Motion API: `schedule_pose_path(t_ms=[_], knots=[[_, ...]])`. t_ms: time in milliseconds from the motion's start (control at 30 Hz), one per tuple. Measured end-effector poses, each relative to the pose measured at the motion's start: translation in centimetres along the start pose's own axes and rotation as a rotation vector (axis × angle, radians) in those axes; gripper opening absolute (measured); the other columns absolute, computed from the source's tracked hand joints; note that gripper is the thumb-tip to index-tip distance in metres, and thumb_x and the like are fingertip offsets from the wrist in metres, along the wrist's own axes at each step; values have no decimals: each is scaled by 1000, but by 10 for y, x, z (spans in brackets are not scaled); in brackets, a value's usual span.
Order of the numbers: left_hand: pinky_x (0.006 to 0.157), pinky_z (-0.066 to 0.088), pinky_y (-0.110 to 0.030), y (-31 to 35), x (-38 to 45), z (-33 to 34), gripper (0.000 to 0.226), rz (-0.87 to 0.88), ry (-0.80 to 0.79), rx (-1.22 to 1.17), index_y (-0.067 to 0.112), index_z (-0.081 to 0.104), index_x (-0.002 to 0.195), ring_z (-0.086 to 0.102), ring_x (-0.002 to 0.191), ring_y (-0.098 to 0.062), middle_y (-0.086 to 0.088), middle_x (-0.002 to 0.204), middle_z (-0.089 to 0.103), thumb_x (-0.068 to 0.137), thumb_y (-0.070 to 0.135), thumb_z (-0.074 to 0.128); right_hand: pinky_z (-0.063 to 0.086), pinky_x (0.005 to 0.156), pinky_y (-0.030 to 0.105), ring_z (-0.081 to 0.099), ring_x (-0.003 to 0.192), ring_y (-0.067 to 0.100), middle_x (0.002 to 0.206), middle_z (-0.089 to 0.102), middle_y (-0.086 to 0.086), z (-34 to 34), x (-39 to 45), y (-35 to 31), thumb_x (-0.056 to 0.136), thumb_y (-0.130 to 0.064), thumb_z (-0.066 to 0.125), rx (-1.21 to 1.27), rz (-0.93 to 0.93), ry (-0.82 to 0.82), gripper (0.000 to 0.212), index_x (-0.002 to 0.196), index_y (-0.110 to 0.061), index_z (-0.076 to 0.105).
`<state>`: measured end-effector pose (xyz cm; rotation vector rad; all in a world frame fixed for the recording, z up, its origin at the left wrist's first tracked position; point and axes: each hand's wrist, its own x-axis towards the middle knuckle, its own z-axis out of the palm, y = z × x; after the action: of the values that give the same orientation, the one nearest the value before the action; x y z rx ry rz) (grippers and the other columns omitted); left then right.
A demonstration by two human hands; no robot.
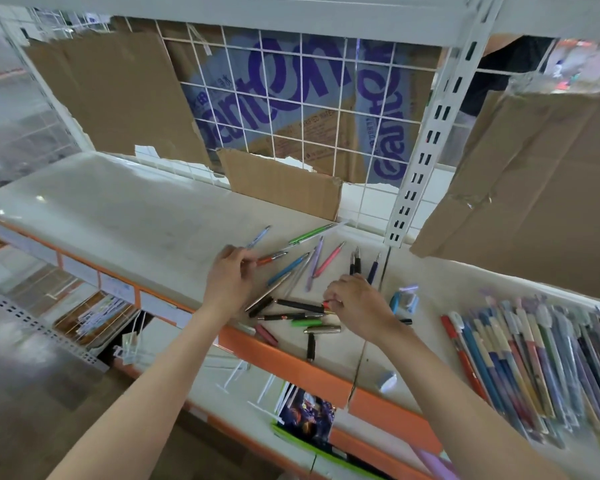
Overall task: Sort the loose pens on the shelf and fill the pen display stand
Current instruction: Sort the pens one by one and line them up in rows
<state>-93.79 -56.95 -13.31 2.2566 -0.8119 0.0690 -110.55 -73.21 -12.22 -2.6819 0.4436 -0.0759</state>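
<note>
I see the left hand (230, 275) pinching an orange pen (270, 258) and the right hand (355, 299) gripping a black pen (300, 305) near the front edge of the shelf (125, 209), where a careless sweep could push loose pens (312, 261) off

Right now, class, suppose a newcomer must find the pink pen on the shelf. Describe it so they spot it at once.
Start at the white slotted upright rising from the shelf. Just left of its foot, loose pens fan out beyond the right hand. The pink pen lies slanted between a lilac pen and two black pens, the only pink one in that fan.
</note>
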Motion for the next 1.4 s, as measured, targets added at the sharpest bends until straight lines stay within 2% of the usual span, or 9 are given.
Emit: schedule_pose_path(t_ms=[67,233,367,467,633,767,967,1233,1400], knots=[[87,41,-37,-5,14,2,16,5,-25,111,3,68,99,51,97,-35,-16,101,57,86,6,60,38,84,28,43,109,17,107,54,2,-2,1,-2,96,-21,45,-31,18,-45,23,113,-15,60],[86,37,-40,-10,17,11,20,31,-82,319,12,64,103,49,101,-32,-11,103,57,88,25,59,43,80,33,49,94,15,90,52,-2,-1,-10,0,96,-28,50,31,41,13,19,94,-10,56],[82,35,-39,-15,11,13,25,129,-52,450,7,62,107,50,101,-32,-12,104,58,96,23,47,46,69,27,59,74,11,75,65,-4,-6,-19,1,94,-19,54,678,218,108,8,88,-14,55],[81,34,-38,-13,6,11,24,193,-80,530,6,60,107,48,103,-32,-11,107,58,97,21,45,47,65,19,63,74,8,80,70,-1,-10,-26,5,95,-10,52,1032,264,131,14,102,-17,62],[72,40,-39,7,-14,1,12,219,-54,212,0,55,95,53,85,-33,-14,92,59,95,8,46,49,68,20,68,84,13,94,73,6,-13,-38,8,94,-11,51,1392,266,134,16,105,-9,62],[58,35,-15,38,-47,1,11,201,-180,-216,16,42,93,47,62,-2,7,70,51,97,6,40,47,74,26,69,93,19,100,72,11,-13,-41,9,95,-16,50,1499,289,182,9,88,-10,52],[60,33,-12,56,-64,10,13,252,-254,-250,9,56,98,46,62,0,11,67,46,98,8,43,49,68,20,67,101,22,103,72,9,-17,-43,7,95,-15,49,1519,227,323,9,87,-14,46],[64,36,-7,65,-64,9,13,277,-283,-249,22,50,94,50,69,5,12,68,48,98,11,43,46,68,20,67,97,20,101,73,7,-21,-42,2,94,-13,51,1390,195,355,8,91,-11,45],[61,36,-10,73,-65,12,10,275,-292,-247,19,55,93,50,67,2,14,70,51,97,16,47,46,68,22,57,84,20,94,74,3,-18,-41,-3,94,-10,54,1300,167,335,18,101,4,47]])
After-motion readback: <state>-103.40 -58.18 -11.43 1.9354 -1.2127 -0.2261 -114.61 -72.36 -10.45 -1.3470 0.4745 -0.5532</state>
